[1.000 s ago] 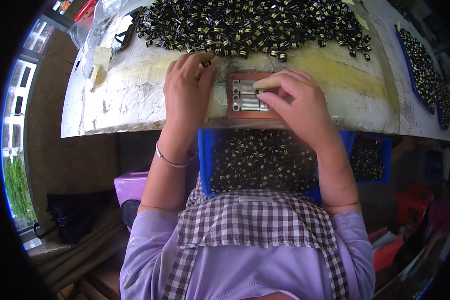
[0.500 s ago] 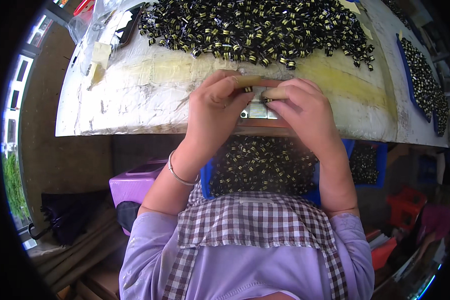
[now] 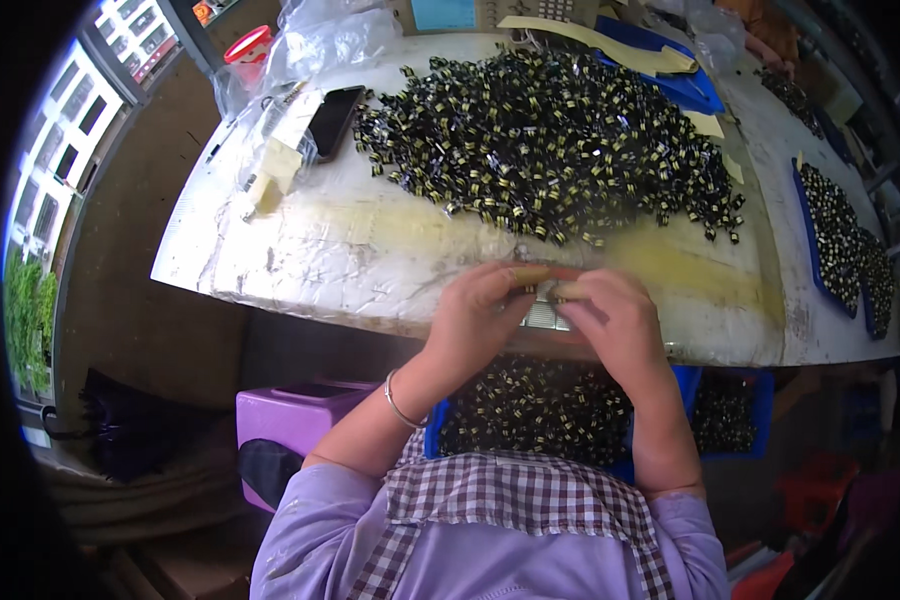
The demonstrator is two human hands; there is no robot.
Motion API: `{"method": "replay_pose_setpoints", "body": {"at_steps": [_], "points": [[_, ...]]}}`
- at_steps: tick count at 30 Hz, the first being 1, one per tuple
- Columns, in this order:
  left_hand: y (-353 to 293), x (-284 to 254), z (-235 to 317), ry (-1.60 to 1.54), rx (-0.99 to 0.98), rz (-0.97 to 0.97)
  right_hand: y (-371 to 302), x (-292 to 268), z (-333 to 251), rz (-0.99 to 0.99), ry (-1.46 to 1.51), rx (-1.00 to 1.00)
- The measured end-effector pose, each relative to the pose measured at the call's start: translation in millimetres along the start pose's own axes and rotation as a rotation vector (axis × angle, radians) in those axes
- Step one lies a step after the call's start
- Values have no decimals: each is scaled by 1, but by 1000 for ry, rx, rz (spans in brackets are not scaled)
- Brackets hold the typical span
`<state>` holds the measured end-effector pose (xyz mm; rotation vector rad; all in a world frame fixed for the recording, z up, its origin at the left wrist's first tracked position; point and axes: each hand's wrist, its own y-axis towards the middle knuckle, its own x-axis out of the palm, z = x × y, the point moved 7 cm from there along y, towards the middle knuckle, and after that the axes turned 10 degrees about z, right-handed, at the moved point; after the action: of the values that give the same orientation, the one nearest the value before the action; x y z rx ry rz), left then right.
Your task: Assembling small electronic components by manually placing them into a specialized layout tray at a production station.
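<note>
My left hand [image 3: 482, 308] and my right hand [image 3: 618, 318] meet close together at the table's near edge, fingers closed in pinches. Tan covers sit on some fingertips. Between and beneath them lies a small ribbed metal plate [image 3: 542, 318] in a brownish holder, partly hidden by the fingers. Whatever each pinch holds is too small and blurred to name. Beyond the hands spreads a big heap of small black parts with yellow bands [image 3: 550, 140]. Below the table edge, a blue bin [image 3: 433, 432] of similar parts sits in front of my apron.
A dark phone [image 3: 334, 122] and clear plastic bags [image 3: 320, 40] lie at the far left. Blue trays of parts [image 3: 828, 235] stand on the right. A second blue bin [image 3: 762, 410] is below the table, a purple stool [image 3: 300, 415] at left. Another person's hand [image 3: 765, 50] shows far right.
The view has tilted up, so table and hands appear lower and more of the far side shows. My hands stay at the metal plate, now closer together over it.
</note>
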<state>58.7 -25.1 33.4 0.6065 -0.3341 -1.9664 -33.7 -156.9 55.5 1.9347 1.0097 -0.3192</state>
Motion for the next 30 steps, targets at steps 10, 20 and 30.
{"method": "replay_pose_setpoints", "body": {"at_steps": [10,20,30], "points": [[-5,2,-10,221,-59,-47,-3,0,4,10,-1,-5],[-4,1,8,178,169,54,-1,3,3,16,5,6],[-2,28,22,214,322,-94,17,-42,9,67,-68,201]]}}
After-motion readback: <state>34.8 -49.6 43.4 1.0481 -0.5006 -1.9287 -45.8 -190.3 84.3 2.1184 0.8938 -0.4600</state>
